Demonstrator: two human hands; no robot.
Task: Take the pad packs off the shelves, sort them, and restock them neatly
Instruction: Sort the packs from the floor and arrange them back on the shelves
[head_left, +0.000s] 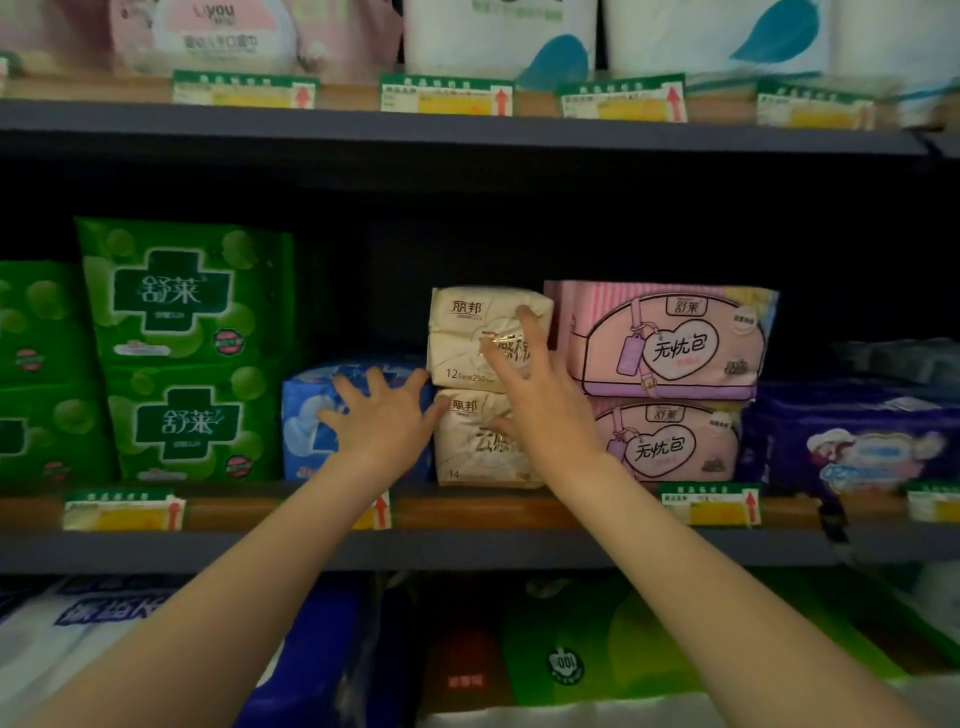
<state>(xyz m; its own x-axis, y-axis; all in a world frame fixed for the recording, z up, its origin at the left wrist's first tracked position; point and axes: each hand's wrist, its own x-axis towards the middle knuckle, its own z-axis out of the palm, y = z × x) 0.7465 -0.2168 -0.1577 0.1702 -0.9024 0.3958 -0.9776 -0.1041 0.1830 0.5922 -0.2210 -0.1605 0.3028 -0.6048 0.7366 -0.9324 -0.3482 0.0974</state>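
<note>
My left hand (382, 415) is pressing spread, straight fingers on the blue pack (311, 415). My right hand (540, 400) is lying splayed across two stacked cream packs (467, 332), gripping nothing; pink packs (675, 338) are sitting just right of it.

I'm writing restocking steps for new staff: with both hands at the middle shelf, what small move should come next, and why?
Probably close the right hand on the upper cream pack and lift it off. Its spread fingers already lie across the two stacked cream packs, while the left hand lies open on the blue pack beside them, so nothing is gripped yet.
</note>
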